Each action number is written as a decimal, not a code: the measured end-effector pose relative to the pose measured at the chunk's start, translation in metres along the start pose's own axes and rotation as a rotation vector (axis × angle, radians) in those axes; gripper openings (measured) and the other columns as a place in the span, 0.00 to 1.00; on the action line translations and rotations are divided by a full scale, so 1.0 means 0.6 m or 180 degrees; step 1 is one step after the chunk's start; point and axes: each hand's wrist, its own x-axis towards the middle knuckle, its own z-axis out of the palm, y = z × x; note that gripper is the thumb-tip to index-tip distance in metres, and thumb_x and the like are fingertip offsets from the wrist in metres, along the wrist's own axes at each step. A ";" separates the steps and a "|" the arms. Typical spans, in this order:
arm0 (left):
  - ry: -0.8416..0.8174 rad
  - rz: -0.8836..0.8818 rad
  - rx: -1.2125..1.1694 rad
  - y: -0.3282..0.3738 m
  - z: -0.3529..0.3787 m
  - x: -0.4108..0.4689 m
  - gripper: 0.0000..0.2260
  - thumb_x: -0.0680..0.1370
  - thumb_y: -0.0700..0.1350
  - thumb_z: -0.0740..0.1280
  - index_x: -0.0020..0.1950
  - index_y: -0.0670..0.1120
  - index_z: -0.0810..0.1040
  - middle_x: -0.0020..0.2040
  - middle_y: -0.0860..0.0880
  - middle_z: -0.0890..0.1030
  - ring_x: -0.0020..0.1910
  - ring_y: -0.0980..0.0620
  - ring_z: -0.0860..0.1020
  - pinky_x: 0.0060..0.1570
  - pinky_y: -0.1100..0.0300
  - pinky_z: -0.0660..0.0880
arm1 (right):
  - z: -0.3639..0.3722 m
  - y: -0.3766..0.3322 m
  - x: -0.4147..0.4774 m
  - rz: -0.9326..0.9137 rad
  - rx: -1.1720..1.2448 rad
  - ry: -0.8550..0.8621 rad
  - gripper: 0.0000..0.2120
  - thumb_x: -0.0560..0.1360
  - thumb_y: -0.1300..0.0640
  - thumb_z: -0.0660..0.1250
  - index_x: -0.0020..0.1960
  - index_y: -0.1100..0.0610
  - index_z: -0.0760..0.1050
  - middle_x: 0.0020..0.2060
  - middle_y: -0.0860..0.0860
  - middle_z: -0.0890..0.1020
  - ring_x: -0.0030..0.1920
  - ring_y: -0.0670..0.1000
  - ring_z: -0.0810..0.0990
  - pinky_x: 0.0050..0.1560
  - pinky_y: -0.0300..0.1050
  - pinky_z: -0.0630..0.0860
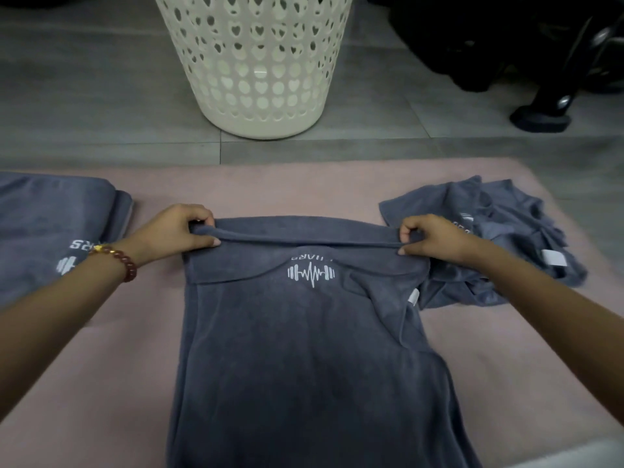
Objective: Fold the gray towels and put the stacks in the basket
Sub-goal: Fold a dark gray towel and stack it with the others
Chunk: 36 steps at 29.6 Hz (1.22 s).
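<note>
I count one white basket (256,62), top centre of the frame. The gray towels come in three groups: one spread towel (304,349) in the middle, one folded stack (50,214) at the left edge showing at least two layers, and one crumpled heap (499,231) at the right, where I cannot tell how many lie tangled. Three white logos (310,273), one per group. Two white tags (553,258). Two hands: left hand (175,231), right hand (435,238). One bead bracelet (118,261). One pink mat (101,366).

Pink mat (118,349) on tiled floor (101,96): folded stack (50,224), spread towel (304,349), crumpled pile (506,238); basket (260,125) on tiles.
</note>
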 end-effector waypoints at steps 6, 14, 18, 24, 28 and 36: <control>0.0219 -0.0120 -0.0248 0.018 -0.034 -0.038 0.12 0.67 0.36 0.76 0.31 0.48 0.77 0.37 0.41 0.80 0.35 0.53 0.74 0.38 0.61 0.70 | -0.022 -0.013 -0.067 0.0056 0.0657 0.0260 0.13 0.64 0.65 0.77 0.34 0.51 0.77 0.25 0.37 0.77 0.27 0.40 0.71 0.32 0.29 0.66; 0.0292 -0.0148 -0.0160 0.040 -0.073 -0.079 0.07 0.67 0.37 0.76 0.35 0.46 0.81 0.39 0.42 0.83 0.34 0.62 0.76 0.36 0.72 0.72 | -0.048 -0.046 -0.111 -0.0018 0.0842 0.0720 0.08 0.67 0.62 0.76 0.34 0.53 0.78 0.28 0.36 0.80 0.33 0.36 0.77 0.37 0.27 0.71; 0.0219 -0.0038 -0.0130 0.048 -0.087 -0.103 0.10 0.69 0.36 0.74 0.32 0.49 0.79 0.40 0.42 0.83 0.35 0.60 0.77 0.39 0.71 0.72 | -0.059 -0.053 -0.131 0.0002 0.0862 0.0802 0.07 0.68 0.60 0.75 0.34 0.55 0.78 0.28 0.38 0.80 0.33 0.38 0.77 0.39 0.29 0.72; 0.0663 0.0134 0.0224 0.075 -0.116 -0.110 0.05 0.68 0.30 0.73 0.36 0.39 0.82 0.41 0.43 0.81 0.37 0.69 0.77 0.43 0.79 0.68 | -0.057 -0.071 -0.151 0.0090 0.1124 0.1698 0.09 0.66 0.58 0.77 0.32 0.52 0.78 0.25 0.41 0.79 0.29 0.41 0.76 0.34 0.32 0.71; 0.1540 0.0692 0.0703 0.140 -0.176 -0.085 0.04 0.66 0.28 0.74 0.38 0.33 0.82 0.42 0.38 0.83 0.44 0.43 0.81 0.47 0.67 0.71 | -0.138 -0.094 -0.129 0.0086 0.0936 0.2248 0.11 0.64 0.57 0.78 0.30 0.50 0.77 0.23 0.42 0.78 0.30 0.44 0.74 0.34 0.39 0.71; 0.3294 0.1288 0.0630 0.343 -0.418 0.003 0.06 0.71 0.29 0.68 0.44 0.36 0.83 0.47 0.42 0.82 0.49 0.47 0.80 0.55 0.69 0.71 | -0.402 -0.206 -0.097 -0.0487 0.0335 0.3534 0.03 0.71 0.63 0.71 0.45 0.60 0.82 0.39 0.52 0.80 0.41 0.49 0.78 0.41 0.28 0.70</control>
